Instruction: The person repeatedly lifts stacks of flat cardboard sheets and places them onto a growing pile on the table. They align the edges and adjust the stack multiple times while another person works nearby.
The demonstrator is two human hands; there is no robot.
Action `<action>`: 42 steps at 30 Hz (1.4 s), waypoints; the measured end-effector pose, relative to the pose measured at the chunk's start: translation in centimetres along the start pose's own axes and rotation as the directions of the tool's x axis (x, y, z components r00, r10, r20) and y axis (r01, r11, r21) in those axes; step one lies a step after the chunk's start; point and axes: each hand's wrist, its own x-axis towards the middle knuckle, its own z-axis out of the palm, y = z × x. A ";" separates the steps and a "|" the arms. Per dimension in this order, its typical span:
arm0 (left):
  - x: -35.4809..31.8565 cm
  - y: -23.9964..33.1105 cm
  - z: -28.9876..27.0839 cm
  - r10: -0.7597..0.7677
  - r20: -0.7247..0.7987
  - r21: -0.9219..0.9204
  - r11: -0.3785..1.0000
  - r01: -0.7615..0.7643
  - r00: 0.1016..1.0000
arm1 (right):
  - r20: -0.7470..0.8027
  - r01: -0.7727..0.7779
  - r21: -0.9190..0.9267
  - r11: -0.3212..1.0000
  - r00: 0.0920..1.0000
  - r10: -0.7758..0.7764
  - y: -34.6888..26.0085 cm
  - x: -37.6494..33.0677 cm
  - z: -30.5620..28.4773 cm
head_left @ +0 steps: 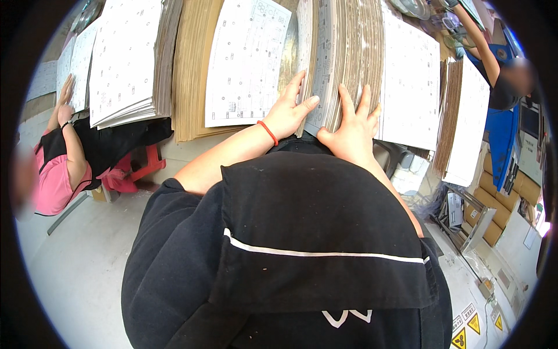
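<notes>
A thick stack of cardboard sheets (pixel 351 52) stands in front of me, its brown layered edges facing up and toward me. My right hand (pixel 353 128) rests on these edges, its fingers spread apart. Just left of it, my left hand (pixel 289 113), with a red cord at the wrist, has thumb and fingers on either side of a thin bundle of printed sheets (pixel 303 52). A narrow gap separates that bundle from a white printed sheet (pixel 247 64), which lies on a brown cardboard stack (pixel 190 87) to the left.
Another stack of printed sheets (pixel 129 58) stands farther left, near a person in pink (pixel 61 174). To the right are a white printed sheet (pixel 410 81) and another brown-edged stack (pixel 450 116). A second person (pixel 505 81) is at upper right, and a metal frame (pixel 471 218) at right.
</notes>
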 end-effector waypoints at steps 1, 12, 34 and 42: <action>0.0 -0.1 0.0 0.004 0.001 0.001 1.000 -0.004 1.000 | 0.005 -0.008 -0.001 1.000 1.000 0.008 -0.1 0.0 0.0; 0.2 1.7 -0.7 -0.184 0.064 -0.124 0.974 0.191 0.981 | -0.062 0.178 -0.031 0.984 0.982 -0.180 0.3 -0.6 1.0; 0.3 1.1 -2.7 -0.283 0.209 -0.202 0.924 0.325 0.936 | -0.098 0.115 -0.078 0.990 0.988 -0.122 -1.4 -0.4 1.0; 0.2 0.1 -2.5 -0.239 0.215 -0.253 0.923 0.290 0.947 | -0.092 0.120 -0.062 0.991 0.988 -0.125 -1.3 -0.5 1.0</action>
